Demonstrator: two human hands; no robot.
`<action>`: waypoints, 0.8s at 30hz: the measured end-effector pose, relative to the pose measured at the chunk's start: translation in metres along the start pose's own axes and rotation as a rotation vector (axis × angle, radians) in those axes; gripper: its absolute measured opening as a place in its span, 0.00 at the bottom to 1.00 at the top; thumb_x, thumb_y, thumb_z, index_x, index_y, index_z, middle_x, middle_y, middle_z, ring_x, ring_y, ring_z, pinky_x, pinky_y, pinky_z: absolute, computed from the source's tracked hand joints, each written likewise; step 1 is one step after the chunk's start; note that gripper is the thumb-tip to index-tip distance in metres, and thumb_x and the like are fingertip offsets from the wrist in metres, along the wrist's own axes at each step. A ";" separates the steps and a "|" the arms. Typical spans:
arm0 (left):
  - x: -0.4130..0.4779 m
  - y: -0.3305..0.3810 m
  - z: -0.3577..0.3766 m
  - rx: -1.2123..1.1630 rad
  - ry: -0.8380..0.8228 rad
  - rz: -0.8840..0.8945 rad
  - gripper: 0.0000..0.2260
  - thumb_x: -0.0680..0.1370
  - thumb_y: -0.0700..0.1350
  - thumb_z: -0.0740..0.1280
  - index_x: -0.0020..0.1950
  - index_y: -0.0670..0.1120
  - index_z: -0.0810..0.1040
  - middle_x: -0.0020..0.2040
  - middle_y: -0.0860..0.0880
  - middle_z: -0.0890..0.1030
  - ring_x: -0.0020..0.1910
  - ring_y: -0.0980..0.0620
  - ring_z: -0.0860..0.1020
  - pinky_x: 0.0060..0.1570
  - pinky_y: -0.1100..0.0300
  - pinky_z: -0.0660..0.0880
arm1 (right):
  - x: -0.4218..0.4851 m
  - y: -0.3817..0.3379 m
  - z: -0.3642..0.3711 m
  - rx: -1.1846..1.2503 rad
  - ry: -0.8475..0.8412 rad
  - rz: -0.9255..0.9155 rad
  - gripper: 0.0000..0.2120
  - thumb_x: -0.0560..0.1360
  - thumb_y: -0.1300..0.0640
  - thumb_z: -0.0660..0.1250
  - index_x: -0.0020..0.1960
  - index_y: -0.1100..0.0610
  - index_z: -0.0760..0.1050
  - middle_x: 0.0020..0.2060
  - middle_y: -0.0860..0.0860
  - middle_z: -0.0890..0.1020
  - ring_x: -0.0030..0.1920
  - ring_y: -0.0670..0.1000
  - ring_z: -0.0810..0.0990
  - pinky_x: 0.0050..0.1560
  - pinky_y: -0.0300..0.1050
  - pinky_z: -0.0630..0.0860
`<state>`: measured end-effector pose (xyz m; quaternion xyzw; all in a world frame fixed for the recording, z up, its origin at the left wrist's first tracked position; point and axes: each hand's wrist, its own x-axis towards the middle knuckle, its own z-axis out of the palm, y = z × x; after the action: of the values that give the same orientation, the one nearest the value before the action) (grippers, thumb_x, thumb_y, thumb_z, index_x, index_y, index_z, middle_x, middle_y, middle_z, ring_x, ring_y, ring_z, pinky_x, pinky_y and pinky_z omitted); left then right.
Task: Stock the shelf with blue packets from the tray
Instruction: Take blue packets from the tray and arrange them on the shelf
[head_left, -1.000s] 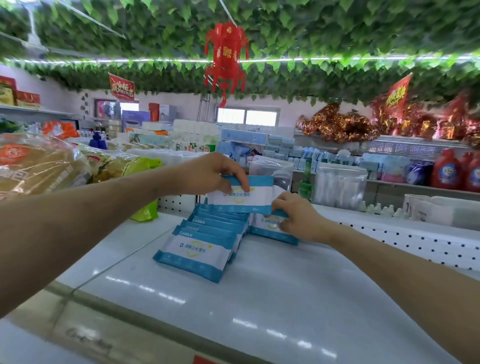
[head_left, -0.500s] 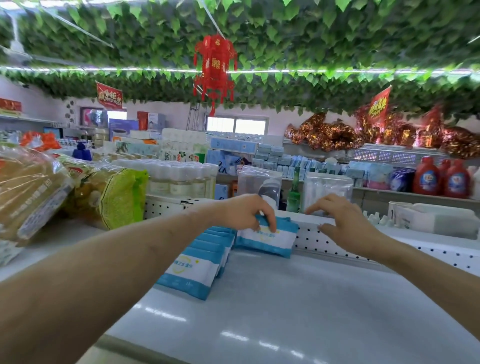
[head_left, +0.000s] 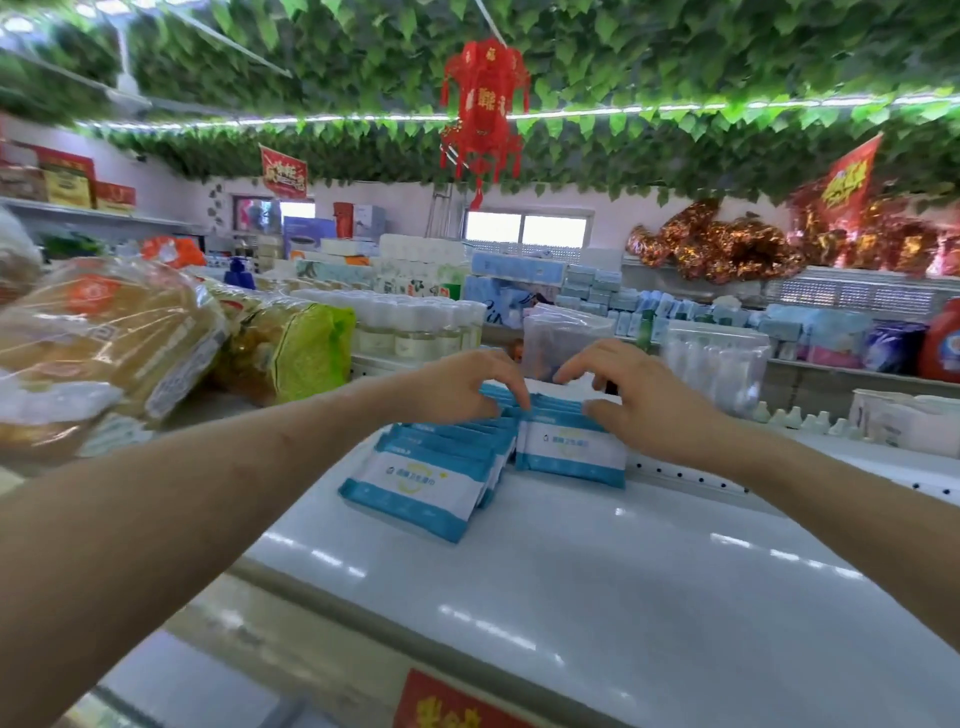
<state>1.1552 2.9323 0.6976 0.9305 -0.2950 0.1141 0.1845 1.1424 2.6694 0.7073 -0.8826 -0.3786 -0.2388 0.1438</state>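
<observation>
Blue-and-white packets stand on the white shelf (head_left: 597, 597) in two groups. A leaning row of several packets (head_left: 415, 483) is on the left, and a shorter upright row (head_left: 571, 454) is just to its right, against the perforated back rail. My left hand (head_left: 462, 387) reaches over the back of the left row, its bent fingertips resting on the packet tops where the two rows meet. My right hand (head_left: 644, 402) arches over the right row, fingers behind and thumb on the front, pinching those packets. The rear packets are hidden by both hands.
Bagged bread (head_left: 104, 343) and a yellow-green bag (head_left: 296, 353) lie on the shelf to the left. Clear bottles (head_left: 415, 327) and plastic bags (head_left: 717, 358) stand behind the rail. A red price tag (head_left: 447, 701) sits on the shelf's front edge.
My left hand set its packet onto the right row and now rests on the packet tops. My right hand came down from the air onto the right row.
</observation>
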 end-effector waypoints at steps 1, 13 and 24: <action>-0.018 -0.004 -0.007 0.000 0.011 -0.047 0.17 0.78 0.36 0.70 0.60 0.56 0.84 0.65 0.54 0.76 0.64 0.55 0.74 0.65 0.57 0.68 | 0.012 -0.016 0.007 0.019 -0.013 -0.047 0.15 0.77 0.60 0.71 0.60 0.45 0.77 0.55 0.42 0.76 0.51 0.43 0.74 0.59 0.53 0.76; -0.370 -0.032 -0.092 0.111 0.243 -0.820 0.16 0.81 0.38 0.67 0.64 0.55 0.81 0.62 0.56 0.80 0.60 0.57 0.79 0.58 0.56 0.77 | 0.119 -0.283 0.122 0.249 -0.342 -0.695 0.14 0.79 0.55 0.68 0.64 0.51 0.77 0.52 0.45 0.79 0.51 0.48 0.79 0.56 0.52 0.77; -0.647 0.054 0.046 0.070 0.126 -1.467 0.19 0.76 0.34 0.66 0.65 0.45 0.82 0.58 0.50 0.82 0.56 0.53 0.79 0.60 0.59 0.76 | 0.025 -0.473 0.258 0.072 -0.805 -1.147 0.11 0.82 0.51 0.66 0.63 0.51 0.78 0.50 0.43 0.77 0.46 0.43 0.75 0.46 0.35 0.70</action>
<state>0.6105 3.2010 0.4631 0.8858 0.4181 0.0241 0.2000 0.8893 3.1141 0.5374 -0.5580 -0.8160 0.0808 -0.1271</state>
